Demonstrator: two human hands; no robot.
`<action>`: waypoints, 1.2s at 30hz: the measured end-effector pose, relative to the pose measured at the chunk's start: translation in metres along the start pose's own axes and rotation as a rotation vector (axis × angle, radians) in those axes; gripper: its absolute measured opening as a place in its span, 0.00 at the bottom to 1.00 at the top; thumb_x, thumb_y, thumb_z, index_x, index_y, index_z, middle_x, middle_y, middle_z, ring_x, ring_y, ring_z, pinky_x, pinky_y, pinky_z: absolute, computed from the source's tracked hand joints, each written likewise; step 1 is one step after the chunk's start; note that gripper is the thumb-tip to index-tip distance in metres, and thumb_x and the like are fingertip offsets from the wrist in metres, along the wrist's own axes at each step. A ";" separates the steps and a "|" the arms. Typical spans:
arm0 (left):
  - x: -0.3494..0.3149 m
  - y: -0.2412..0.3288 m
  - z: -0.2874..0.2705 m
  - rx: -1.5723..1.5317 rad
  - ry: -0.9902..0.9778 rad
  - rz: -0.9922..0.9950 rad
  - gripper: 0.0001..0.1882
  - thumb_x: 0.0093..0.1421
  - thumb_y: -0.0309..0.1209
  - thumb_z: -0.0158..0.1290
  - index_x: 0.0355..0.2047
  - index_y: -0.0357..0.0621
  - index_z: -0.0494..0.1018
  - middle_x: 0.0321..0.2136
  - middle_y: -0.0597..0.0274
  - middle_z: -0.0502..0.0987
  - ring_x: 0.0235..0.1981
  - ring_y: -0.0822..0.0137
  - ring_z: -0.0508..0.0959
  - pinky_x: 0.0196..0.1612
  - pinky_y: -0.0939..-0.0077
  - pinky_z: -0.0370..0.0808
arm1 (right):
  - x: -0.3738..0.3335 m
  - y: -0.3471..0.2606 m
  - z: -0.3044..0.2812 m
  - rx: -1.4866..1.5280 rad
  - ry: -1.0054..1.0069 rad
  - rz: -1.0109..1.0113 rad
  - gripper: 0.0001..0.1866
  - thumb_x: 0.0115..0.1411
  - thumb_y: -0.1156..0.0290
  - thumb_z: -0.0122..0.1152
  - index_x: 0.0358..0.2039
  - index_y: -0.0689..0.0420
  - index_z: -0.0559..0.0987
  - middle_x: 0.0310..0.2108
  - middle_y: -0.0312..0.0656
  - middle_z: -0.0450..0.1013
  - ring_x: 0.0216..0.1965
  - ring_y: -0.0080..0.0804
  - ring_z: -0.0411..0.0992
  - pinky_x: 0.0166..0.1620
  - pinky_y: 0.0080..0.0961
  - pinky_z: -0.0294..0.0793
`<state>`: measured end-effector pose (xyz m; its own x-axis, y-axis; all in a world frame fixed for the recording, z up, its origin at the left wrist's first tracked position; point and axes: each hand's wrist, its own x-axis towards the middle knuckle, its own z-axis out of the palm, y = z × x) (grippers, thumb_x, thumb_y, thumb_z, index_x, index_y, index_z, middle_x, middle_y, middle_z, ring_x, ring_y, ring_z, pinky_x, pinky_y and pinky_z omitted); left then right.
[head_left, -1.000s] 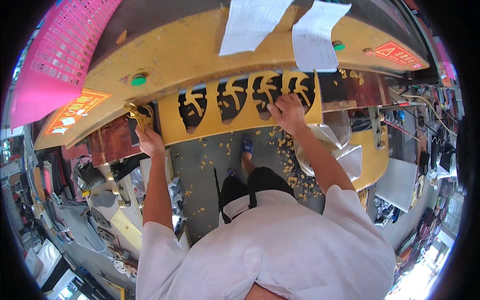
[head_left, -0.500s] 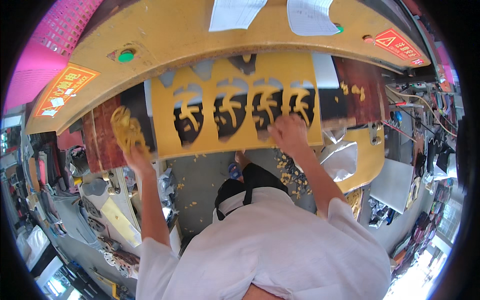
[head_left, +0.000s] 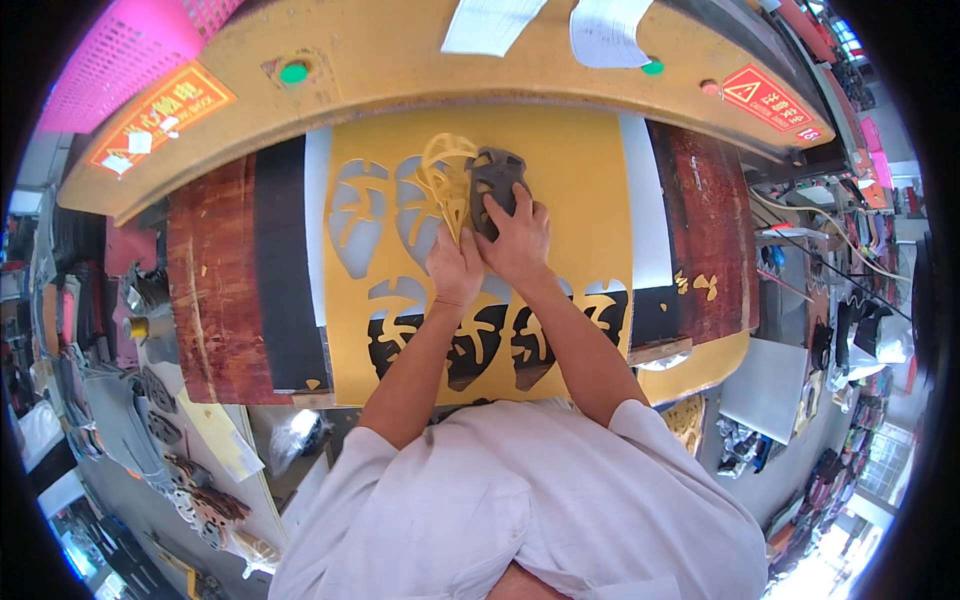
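My left hand is closed around a small stack of yellow cut-out pieces, shaped like strappy shoe uppers. Just right of it, my right hand grips a dark grey cutting die with holes in it, its fingers over the lower right part. The die lies on a broad yellow sheet. Two upper-shaped openings show left of my hands, and a nearer row of similar openings shows black beneath. My forearms partly cover that row.
A yellow machine beam spans the far side, with green buttons and red warning labels. Worn reddish-brown boards flank the sheet. Yellow scraps lie on the right board. A pink basket stands at far left.
My left hand has brought the yellow pieces from the left board to mid-sheet. My right hand has moved from the near row of openings to the die. The sheet's far part shows more.
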<state>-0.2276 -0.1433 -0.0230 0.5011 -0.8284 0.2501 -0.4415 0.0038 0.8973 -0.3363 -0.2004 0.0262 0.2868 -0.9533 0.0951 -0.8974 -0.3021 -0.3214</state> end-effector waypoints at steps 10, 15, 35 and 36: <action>-0.062 0.035 -0.027 0.040 -0.163 -0.132 0.18 0.71 0.35 0.53 0.54 0.34 0.69 0.36 0.40 0.79 0.41 0.35 0.80 0.44 0.46 0.76 | -0.056 0.080 -0.077 1.616 -0.174 0.652 0.35 0.57 0.63 0.70 0.65 0.64 0.77 0.45 0.40 0.81 0.40 0.27 0.79 0.42 0.25 0.81; -0.065 0.086 0.004 0.026 -0.571 -0.014 0.33 0.66 0.44 0.61 0.60 0.30 0.67 0.48 0.33 0.76 0.49 0.38 0.79 0.54 0.50 0.75 | -0.074 0.077 -0.065 1.647 -0.133 0.552 0.35 0.59 0.61 0.69 0.64 0.64 0.76 0.46 0.41 0.80 0.41 0.28 0.79 0.42 0.26 0.82; -0.106 -0.037 -0.348 0.094 0.557 -0.634 0.18 0.73 0.34 0.52 0.57 0.34 0.74 0.48 0.39 0.81 0.51 0.43 0.81 0.51 0.51 0.77 | -0.065 0.117 -0.096 1.659 -0.106 0.538 0.31 0.62 0.61 0.70 0.61 0.64 0.78 0.52 0.49 0.80 0.49 0.33 0.81 0.48 0.30 0.84; -0.120 -0.046 -0.346 0.332 0.489 -0.540 0.18 0.72 0.34 0.52 0.56 0.34 0.74 0.47 0.37 0.81 0.50 0.41 0.80 0.50 0.49 0.76 | -0.067 0.117 -0.105 1.494 -0.048 0.489 0.28 0.61 0.63 0.71 0.59 0.66 0.81 0.54 0.47 0.79 0.48 0.30 0.80 0.47 0.24 0.82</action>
<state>-0.0099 0.1497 0.0312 0.9445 -0.3283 0.0127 -0.2049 -0.5584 0.8039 -0.4953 -0.1728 0.0816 0.1150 -0.9431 -0.3120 0.2183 0.3304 -0.9183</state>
